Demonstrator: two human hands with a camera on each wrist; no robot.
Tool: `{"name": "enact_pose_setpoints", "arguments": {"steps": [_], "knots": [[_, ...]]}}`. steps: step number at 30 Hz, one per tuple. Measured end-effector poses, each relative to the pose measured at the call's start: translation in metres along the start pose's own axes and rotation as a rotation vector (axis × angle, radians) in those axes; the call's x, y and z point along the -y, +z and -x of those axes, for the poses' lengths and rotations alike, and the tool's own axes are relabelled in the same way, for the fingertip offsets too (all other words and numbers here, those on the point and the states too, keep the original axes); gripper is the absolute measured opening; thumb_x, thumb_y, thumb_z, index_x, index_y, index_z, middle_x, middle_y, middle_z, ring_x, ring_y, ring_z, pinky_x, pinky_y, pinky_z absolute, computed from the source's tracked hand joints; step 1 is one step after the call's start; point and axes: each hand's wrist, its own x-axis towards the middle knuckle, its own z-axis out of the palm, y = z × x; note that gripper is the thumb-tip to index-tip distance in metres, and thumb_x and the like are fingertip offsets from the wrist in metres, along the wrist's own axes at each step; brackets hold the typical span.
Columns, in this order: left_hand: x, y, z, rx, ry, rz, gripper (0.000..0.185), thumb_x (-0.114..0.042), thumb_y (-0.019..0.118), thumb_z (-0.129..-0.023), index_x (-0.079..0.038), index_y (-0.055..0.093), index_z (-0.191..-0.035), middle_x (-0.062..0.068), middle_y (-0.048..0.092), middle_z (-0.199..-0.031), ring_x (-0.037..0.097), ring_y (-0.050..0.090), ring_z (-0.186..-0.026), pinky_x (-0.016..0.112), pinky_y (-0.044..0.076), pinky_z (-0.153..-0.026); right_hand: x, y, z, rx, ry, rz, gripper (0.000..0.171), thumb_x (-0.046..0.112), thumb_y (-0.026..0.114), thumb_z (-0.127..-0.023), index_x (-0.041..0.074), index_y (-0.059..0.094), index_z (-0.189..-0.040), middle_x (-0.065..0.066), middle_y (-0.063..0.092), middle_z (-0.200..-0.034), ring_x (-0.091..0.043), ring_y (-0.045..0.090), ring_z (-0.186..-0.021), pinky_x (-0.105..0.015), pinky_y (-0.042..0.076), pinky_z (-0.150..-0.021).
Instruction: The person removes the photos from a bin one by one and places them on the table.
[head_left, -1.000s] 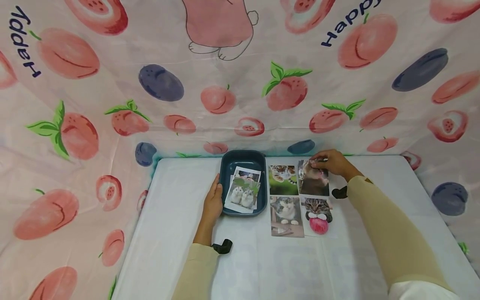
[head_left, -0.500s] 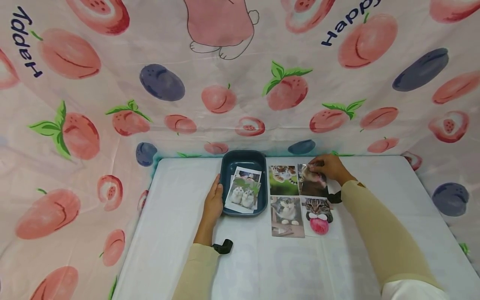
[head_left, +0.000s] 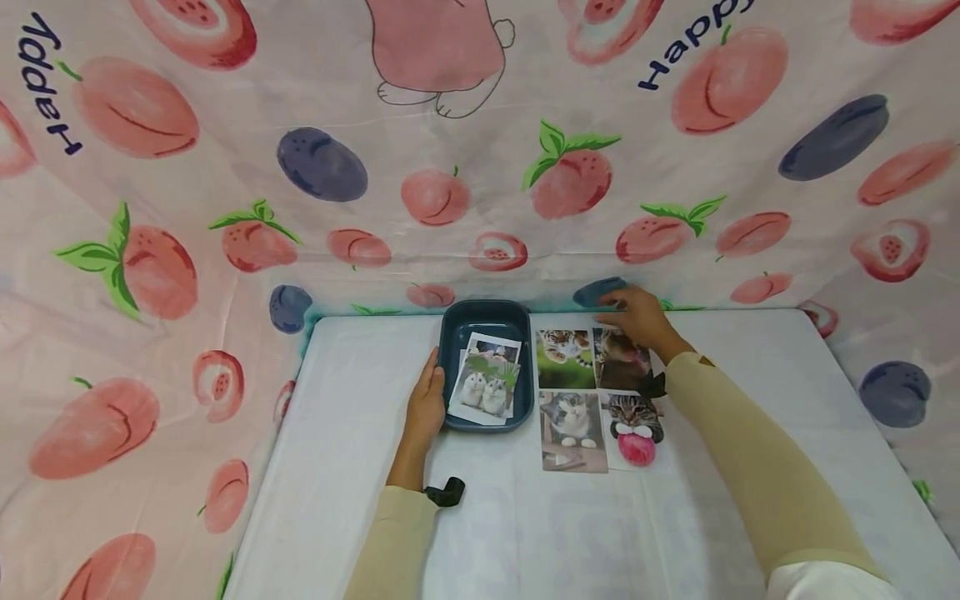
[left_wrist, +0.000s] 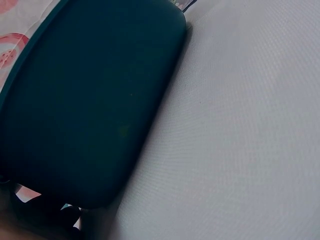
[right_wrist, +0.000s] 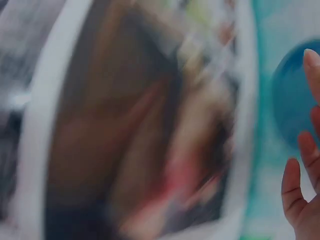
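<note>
My left hand [head_left: 427, 404] holds the dark teal tray [head_left: 487, 310] by its left side; the tray's dark outer wall [left_wrist: 95, 100] fills much of the left wrist view. In the tray lie overlapping photo cards, the top one a card with two white hamsters [head_left: 483, 392]. My right hand [head_left: 645, 317], fingers spread and holding nothing, hovers at the top edge of a dark brown animal photo card [head_left: 621, 358]. That card completes a two-by-two block with a tiger card [head_left: 564, 360], a grey cat card [head_left: 573, 432] and a tabby card with a pink ball [head_left: 636, 429].
A white-covered table [head_left: 555, 533] carries the cards and tray. Just behind it rises a pink fruit-print cloth [head_left: 480, 150], close to my right fingertips. Black wrist devices [head_left: 446, 492] sit at both cuffs.
My right hand has let go of the brown animal card's upper edge and moved back and slightly left, toward the cloth. The card has settled level with its neighbours; my left hand stays put.
</note>
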Motion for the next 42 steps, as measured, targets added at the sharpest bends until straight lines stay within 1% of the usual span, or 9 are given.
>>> {"name": "enact_pose_setpoints", "arguments": {"steps": [4,12,17,21,24,30,33,39,42], "knots": [[-0.001,-0.001,0.001,-0.001,-0.006,0.0,0.051,-0.042,0.033,-0.112,-0.033,0.029,-0.162,-0.003,0.027,-0.169,0.028,0.02,-0.158,0.056,0.017,-0.127,0.041,0.003,-0.012,0.025,-0.031,-0.094,0.041,0.031,0.074,-0.095,0.008,0.07,-0.129,-0.016,0.065,-0.128,-0.033,0.061,-0.115,-0.053,0.051,-0.098],[-0.001,0.0,0.001,-0.001,0.005,0.013,0.051,-0.041,0.033,-0.112,-0.032,0.029,-0.162,-0.003,0.027,-0.169,0.028,0.02,-0.158,0.056,0.017,-0.127,0.117,0.027,-0.03,0.251,-0.131,-0.14,0.043,0.041,0.068,-0.098,0.012,0.07,-0.13,-0.007,0.07,-0.124,-0.026,0.065,-0.113,-0.049,0.053,-0.099],[-0.001,0.001,-0.001,-0.008,0.012,0.009,0.051,-0.037,0.034,-0.112,-0.029,0.03,-0.162,-0.001,0.029,-0.169,0.029,0.021,-0.158,0.056,0.018,-0.127,0.148,0.053,-0.04,0.406,-0.153,-0.105,0.046,0.04,0.069,-0.097,0.011,0.067,-0.133,-0.007,0.071,-0.124,-0.024,0.067,-0.114,-0.045,0.055,-0.098],[-0.002,0.001,-0.001,-0.007,0.015,0.011,0.05,-0.035,0.035,-0.112,-0.028,0.031,-0.162,0.001,0.029,-0.168,0.031,0.022,-0.157,0.057,0.019,-0.127,0.167,0.072,-0.044,0.481,-0.147,-0.046,0.047,0.038,0.067,-0.099,0.006,0.066,-0.134,-0.01,0.072,-0.123,-0.027,0.07,-0.107,-0.042,0.057,-0.094],[-0.003,0.0,-0.001,-0.005,0.01,0.013,0.05,-0.035,0.034,-0.112,-0.029,0.03,-0.162,0.0,0.029,-0.168,0.031,0.022,-0.157,0.057,0.019,-0.126,0.178,0.084,-0.045,0.511,-0.112,-0.005,0.049,0.041,0.065,-0.099,0.005,0.067,-0.133,-0.012,0.071,-0.125,-0.027,0.07,-0.105,-0.041,0.057,-0.094],[-0.004,0.0,-0.001,0.0,-0.009,0.012,0.051,-0.037,0.034,-0.112,-0.03,0.03,-0.162,-0.001,0.029,-0.169,0.03,0.022,-0.157,0.058,0.019,-0.126,0.188,0.106,-0.044,0.552,-0.052,0.138,0.057,0.047,0.062,-0.1,0.003,0.066,-0.134,-0.013,0.067,-0.135,-0.029,0.065,-0.122,-0.043,0.053,-0.104],[-0.004,0.0,-0.001,0.0,-0.008,0.011,0.05,-0.037,0.034,-0.112,-0.03,0.03,-0.162,-0.001,0.029,-0.168,0.03,0.022,-0.157,0.058,0.019,-0.126,0.187,0.114,-0.044,0.543,-0.029,0.198,0.052,0.044,0.062,-0.101,0.001,0.068,-0.13,-0.014,0.07,-0.131,-0.029,0.066,-0.119,-0.041,0.054,-0.103],[-0.005,0.0,-0.001,0.002,-0.013,0.01,0.05,-0.039,0.034,-0.112,-0.031,0.03,-0.162,-0.002,0.029,-0.169,0.03,0.022,-0.157,0.058,0.019,-0.126,0.189,0.117,-0.04,0.521,0.066,0.176,0.049,0.044,0.066,-0.099,0.002,0.072,-0.125,-0.013,0.072,-0.125,-0.027,0.067,-0.111,-0.04,0.056,-0.098],[-0.005,0.0,-0.001,0.002,-0.016,0.009,0.051,-0.039,0.033,-0.112,-0.032,0.029,-0.162,-0.003,0.028,-0.169,0.03,0.022,-0.157,0.058,0.019,-0.126,0.188,0.119,-0.039,0.519,0.074,0.149,0.048,0.044,0.067,-0.098,0.005,0.072,-0.124,-0.011,0.072,-0.125,-0.026,0.066,-0.112,-0.04,0.056,-0.098]]}}
